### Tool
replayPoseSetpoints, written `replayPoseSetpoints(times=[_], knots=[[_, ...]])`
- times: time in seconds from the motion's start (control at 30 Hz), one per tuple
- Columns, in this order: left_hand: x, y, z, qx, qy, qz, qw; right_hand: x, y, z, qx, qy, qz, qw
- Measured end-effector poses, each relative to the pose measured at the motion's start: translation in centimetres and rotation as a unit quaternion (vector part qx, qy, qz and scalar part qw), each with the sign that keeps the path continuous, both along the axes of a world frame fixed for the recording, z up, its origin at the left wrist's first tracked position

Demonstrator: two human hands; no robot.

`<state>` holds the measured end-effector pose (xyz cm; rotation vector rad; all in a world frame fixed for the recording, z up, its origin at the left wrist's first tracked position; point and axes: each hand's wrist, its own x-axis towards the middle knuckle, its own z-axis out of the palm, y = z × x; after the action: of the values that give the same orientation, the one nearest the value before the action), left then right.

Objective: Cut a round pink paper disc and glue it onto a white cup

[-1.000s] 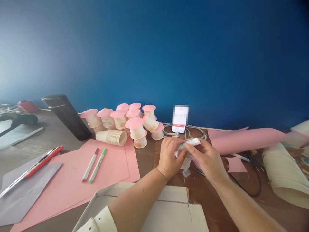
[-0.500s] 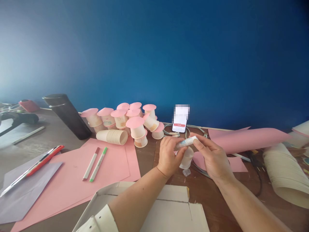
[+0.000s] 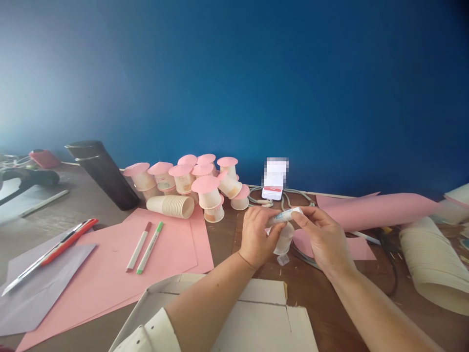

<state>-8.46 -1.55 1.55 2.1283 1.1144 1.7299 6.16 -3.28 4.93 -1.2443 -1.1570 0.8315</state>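
Observation:
My left hand [image 3: 257, 233] is closed around a small upside-down paper cup [image 3: 284, 240] standing on the table. My right hand [image 3: 322, 237] pinches a white glue tube [image 3: 285, 215] and holds it sideways just over the cup, its nozzle pointing toward my left fingers. A small clear cap [image 3: 282, 260] lies on the wood right below the cup. A pink paper circle [image 3: 304, 240] lies flat behind my right hand.
Several paper cups topped with pink discs [image 3: 205, 185] cluster at the back, beside a lying stack of cups [image 3: 171, 206] and a dark bottle [image 3: 103, 172]. Pink sheets [image 3: 110, 274] carry two markers [image 3: 144, 247]; a red cutter [image 3: 54, 247] lies left. A phone [image 3: 274, 182], cables, rolled pink paper [image 3: 373, 210] and a cardboard box [image 3: 264, 318] are around.
Between the earlier frames my right hand lowered the glue tube slightly toward the cup and the pink circle came into view; since then both hands have hardly moved.

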Motion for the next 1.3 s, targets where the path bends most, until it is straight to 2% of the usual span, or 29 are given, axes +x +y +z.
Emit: replayPoseSetpoints(times=[0.17, 0.43, 0.63, 0.73, 0.87, 1.0, 1.17, 1.3], knots=[[0.0, 0.1, 0.0, 0.002, 0.002, -0.001, 1.000, -0.1, 0.0, 0.1, 0.016, 0.026, 0.029, 0.999], [0.0, 0.0, -0.1, -0.011, 0.012, 0.000, 1.000, -0.2, -0.2, 0.3, 0.016, -0.028, -0.027, 0.999], [0.1, 0.0, -0.2, -0.003, 0.014, -0.004, 1.000, 0.0, 0.0, 0.0, 0.020, -0.019, -0.030, 0.999], [0.0, 0.0, -0.2, -0.003, 0.012, -0.005, 1.000, 0.2, 0.0, -0.1, 0.017, -0.024, -0.003, 1.000], [0.0, 0.0, 0.0, -0.012, 0.005, -0.004, 1.000, 0.0, -0.1, 0.1, -0.007, -0.013, 0.079, 0.997], [0.0, 0.0, 0.0, -0.040, -0.004, -0.014, 0.999, -0.3, -0.2, 0.3, -0.026, -0.031, 0.106, 0.994], [0.3, 0.2, -0.8, -0.094, -0.041, -0.037, 0.994, 0.4, 0.7, -0.7, -0.002, 0.044, 0.033, 0.998], [0.5, 0.4, -1.6, -0.154, -0.017, -0.082, 0.985, 1.2, 1.2, -1.3, 0.010, 0.027, -0.006, 1.000]])
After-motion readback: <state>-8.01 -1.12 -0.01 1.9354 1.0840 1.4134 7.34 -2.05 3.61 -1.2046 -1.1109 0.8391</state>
